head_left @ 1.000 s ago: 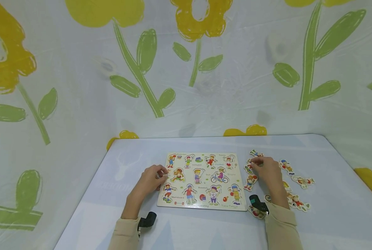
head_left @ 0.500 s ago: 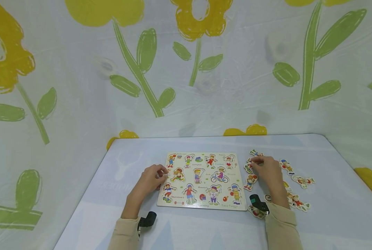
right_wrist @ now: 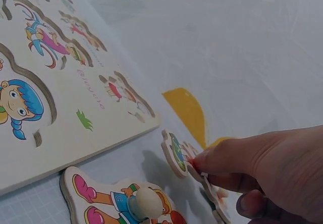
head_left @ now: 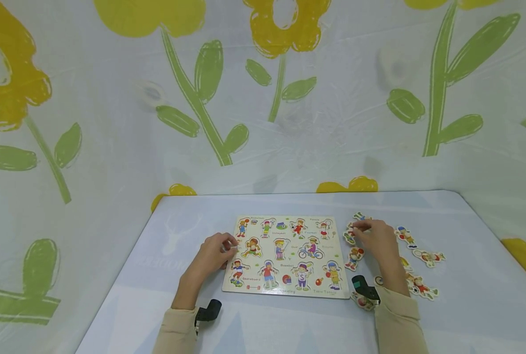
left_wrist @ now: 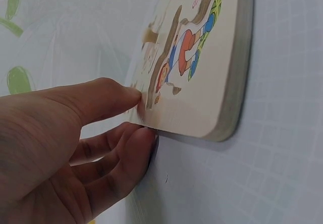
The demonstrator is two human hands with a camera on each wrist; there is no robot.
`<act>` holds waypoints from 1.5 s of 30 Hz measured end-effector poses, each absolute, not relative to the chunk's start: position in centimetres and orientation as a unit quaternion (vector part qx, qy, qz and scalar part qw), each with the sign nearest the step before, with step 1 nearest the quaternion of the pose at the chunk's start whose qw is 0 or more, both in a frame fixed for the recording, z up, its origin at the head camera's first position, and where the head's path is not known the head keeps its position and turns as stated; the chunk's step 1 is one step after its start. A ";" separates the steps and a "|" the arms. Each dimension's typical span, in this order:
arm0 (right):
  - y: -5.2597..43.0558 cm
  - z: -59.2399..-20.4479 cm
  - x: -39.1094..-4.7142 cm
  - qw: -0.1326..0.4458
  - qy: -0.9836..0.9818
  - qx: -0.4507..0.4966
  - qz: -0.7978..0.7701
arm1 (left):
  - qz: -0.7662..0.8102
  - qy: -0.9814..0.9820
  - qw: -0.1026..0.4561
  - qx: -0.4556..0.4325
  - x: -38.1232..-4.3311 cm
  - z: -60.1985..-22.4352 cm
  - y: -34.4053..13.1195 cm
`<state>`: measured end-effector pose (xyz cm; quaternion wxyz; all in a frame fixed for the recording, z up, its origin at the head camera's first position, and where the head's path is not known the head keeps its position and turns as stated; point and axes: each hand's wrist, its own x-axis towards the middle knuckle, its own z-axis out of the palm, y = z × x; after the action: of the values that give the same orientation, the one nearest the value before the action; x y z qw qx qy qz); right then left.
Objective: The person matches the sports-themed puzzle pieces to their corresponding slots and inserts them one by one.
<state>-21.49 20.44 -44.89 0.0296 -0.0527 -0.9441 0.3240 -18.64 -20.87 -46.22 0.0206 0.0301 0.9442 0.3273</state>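
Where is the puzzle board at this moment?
In the head view, the puzzle board lies on the table, with the left hand pinching its left edge and loose puzzle pieces off its right edge, by the right hand.

Pale wooden puzzle board (head_left: 268, 251), rounded corner, lying flat; three rows of sunken outlines, printed sport figures showing in each. Left hand (head_left: 213, 251) grips its edge at nine o'clock, thumb on top.

Figure piece (right_wrist: 175, 156), white-edged, green patterned end, blue and red above it; pinched in right hand (head_left: 380, 238), tilted, just off the board between two and three o'clock. Rest of its picture mostly hidden by fingers; probably a skateboarder.
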 end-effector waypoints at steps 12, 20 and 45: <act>19.1 -44.2 -21.5 0.042 -0.949 -0.015 0.313 | 0.328 0.944 0.018 0.030 -18.6 -46.2 -20.9; 17.7 -44.0 -21.6 0.039 -0.949 0.001 0.311 | 0.330 0.943 0.020 0.029 -18.5 -46.3 -20.8; 13.4 -43.3 -21.0 0.038 -0.951 0.061 0.302 | 0.338 0.940 0.026 0.022 -18.5 -46.2 -20.8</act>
<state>-20.98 13.42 -43.31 0.0377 0.0611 -0.9506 0.3019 -18.47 -20.84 -46.16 0.0262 0.0218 0.9405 0.3381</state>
